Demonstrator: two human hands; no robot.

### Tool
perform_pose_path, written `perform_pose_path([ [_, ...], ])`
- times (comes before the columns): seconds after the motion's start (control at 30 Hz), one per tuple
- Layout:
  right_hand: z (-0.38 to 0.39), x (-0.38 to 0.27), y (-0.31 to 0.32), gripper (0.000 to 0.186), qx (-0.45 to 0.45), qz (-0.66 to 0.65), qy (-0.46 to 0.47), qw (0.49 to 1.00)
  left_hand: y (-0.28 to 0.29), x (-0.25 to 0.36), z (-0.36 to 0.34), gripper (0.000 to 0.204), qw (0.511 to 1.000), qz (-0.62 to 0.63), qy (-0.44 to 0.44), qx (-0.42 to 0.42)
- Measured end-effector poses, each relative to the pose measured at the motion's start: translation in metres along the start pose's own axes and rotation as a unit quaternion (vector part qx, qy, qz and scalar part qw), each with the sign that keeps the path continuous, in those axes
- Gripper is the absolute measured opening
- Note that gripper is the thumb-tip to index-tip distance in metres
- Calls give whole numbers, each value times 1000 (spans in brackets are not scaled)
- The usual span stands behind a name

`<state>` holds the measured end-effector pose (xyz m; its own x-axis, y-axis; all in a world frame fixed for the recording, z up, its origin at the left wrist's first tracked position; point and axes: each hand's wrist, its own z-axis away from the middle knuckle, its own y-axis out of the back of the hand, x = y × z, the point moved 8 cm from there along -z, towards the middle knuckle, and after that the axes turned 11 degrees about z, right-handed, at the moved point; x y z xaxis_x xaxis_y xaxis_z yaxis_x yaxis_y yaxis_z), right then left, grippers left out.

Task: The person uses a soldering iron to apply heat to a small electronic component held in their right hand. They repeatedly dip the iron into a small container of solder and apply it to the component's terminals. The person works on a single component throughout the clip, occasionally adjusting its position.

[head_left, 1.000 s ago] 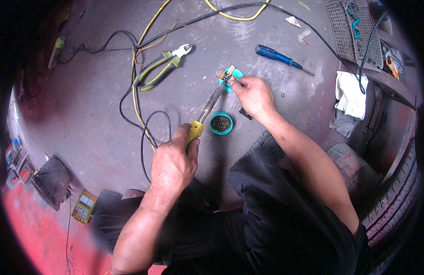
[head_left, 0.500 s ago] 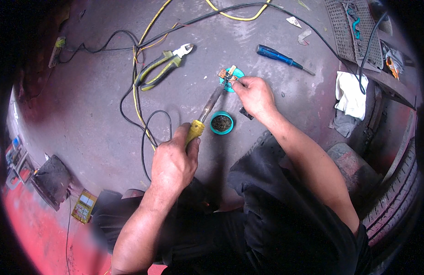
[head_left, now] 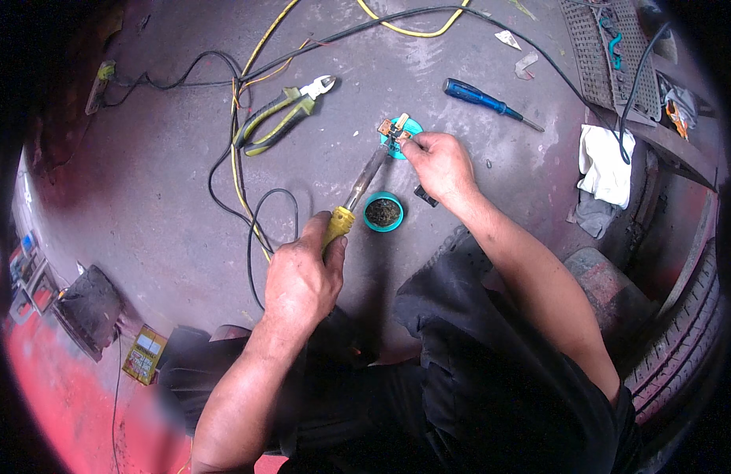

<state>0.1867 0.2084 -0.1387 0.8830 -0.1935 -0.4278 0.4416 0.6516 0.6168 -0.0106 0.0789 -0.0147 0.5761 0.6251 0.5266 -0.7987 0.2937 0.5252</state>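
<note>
By the left hand (head_left: 302,283), a soldering iron (head_left: 360,188) is gripped around its yellow handle (head_left: 338,226), presumably so the shaft (head_left: 368,174) is not touched. A small circuit piece (head_left: 394,130) is pinched by the right hand (head_left: 443,164), apparently for steadiness, over the left edge of a teal lid (head_left: 414,126), well inside the floor's (head_left: 424,71) edges.

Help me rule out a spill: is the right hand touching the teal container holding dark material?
Apart: the head view shows grey floor between the right hand and the teal container's rim.
</note>
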Motion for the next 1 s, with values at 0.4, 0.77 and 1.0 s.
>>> perform_pose_path([
  [0.4, -1, 1, -1, 39, 8, -2, 4, 1000, -4, -4, 1, 38, 1000, 13, -8, 2],
  [0.77, 1, 0, 1, 40, 11, -4, -1, 1000, -8, -7, 1, 38, 1000, 21, -18, 7],
  [1.0, 0, 1, -1, 39, 9, -2, 2, 1000, -8, -8, 2, 39, 999, 19, -25, 8],
])
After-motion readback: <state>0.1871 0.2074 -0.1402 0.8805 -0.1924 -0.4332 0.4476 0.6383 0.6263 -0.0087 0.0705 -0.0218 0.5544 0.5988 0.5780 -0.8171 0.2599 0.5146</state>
